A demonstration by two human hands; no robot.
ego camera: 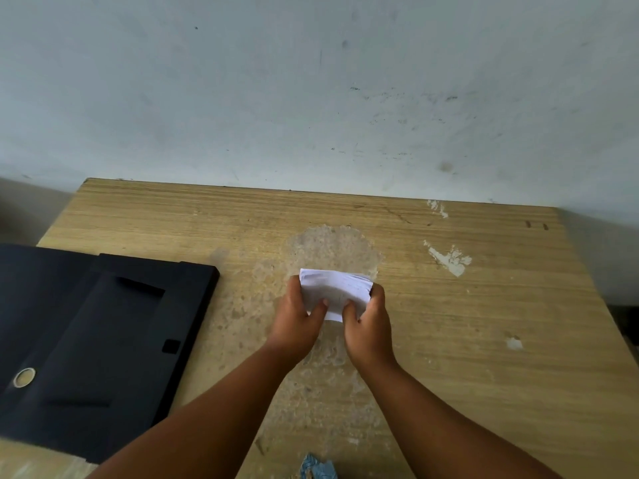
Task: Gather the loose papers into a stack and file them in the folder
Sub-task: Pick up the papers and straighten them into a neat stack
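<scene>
Paper stack (337,292) clasped between left hand (297,319) and right hand (370,326), above worn tabletop (484,305); open black folder (103,340) lying well left, path between unobstructed.

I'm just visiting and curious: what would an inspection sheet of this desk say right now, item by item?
Surface: wooden table, worn pale patch in the middle, white chipped spots on the right.
Job's things: small stack of white papers held above the table; black folder lying open at the left, partly over the edge.
Clutter: blue patterned scrap at the near edge.
Grippers: left hand and right hand both grip the papers, fingers closed on them.
Cables: nothing seen.
Surroundings: scuffed pale wall behind the table.
</scene>
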